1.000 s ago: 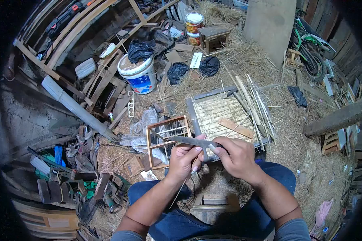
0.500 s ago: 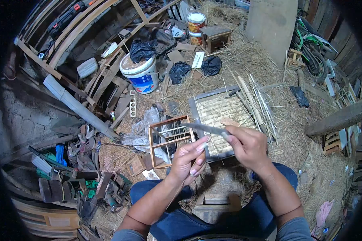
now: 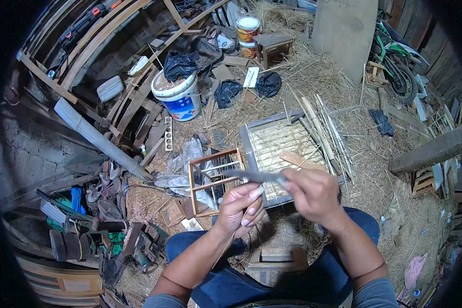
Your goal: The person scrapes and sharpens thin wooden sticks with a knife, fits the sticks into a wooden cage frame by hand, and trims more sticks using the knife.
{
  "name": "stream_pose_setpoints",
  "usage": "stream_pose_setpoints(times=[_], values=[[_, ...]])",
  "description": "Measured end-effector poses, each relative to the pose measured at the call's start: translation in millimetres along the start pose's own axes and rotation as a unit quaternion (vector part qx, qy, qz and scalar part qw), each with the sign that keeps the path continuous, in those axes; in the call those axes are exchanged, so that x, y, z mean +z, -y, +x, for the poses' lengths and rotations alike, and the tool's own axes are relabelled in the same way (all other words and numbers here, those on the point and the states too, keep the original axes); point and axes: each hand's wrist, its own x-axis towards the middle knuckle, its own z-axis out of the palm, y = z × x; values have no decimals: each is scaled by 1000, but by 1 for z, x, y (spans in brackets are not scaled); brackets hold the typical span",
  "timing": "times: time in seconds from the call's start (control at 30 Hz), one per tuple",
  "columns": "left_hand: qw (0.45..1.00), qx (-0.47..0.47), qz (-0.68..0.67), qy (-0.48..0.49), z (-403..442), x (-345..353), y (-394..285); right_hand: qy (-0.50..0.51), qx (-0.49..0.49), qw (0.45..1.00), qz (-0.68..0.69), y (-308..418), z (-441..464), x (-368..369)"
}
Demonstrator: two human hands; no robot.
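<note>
My right hand (image 3: 313, 192) grips the handle of a knife (image 3: 254, 176), whose blade points left and is blurred. In my left hand (image 3: 238, 210), thumb and fingers pinch a thin stick (image 3: 223, 251) that slants down toward my lap. The blade crosses just above my left fingertips; whether it touches the stick I cannot tell. Beyond my left hand stands a small wooden frame (image 3: 192, 187) with thin rods across it. Behind my right hand lies a dark-edged slatted panel (image 3: 248, 146), with long bamboo strips (image 3: 315, 123) on its right side.
A white bucket (image 3: 182, 105) with a black bag on it stands at the far left. A small stool (image 3: 274, 40) and stacked paint tins (image 3: 248, 31) are at the back. A wooden post (image 3: 431, 149) juts in from the right. Straw covers the floor.
The knife and my right hand have shifted slightly left and down, bringing the blade lower over my left fingertips. My left hand stays nearly in place, still holding the stick.
</note>
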Motion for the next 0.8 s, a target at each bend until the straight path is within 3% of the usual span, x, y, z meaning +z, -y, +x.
stream_pose_setpoints(times=[0.3, 0.4, 0.5, 0.67, 0.8], values=[[1000, -11, -5, 12, -1, 4, -2, -3, -23, 1000, 20, 3, 2, 0], [1000, -17, 2, 18, -1, 3, -3, 3, 26, 999, 25, -10, 6, -6], [1000, -17, -2, 7, 1, 5, -3, 34, -9, 999, 9, 7, -3, 0], [1000, -20, -21, -2, 3, 2, -3, -14, -21, 999, 23, -4, 3, 4], [999, -18, -25, 12, 2, 3, -5, 4, 6, 1000, 1, -10, 7, -5]])
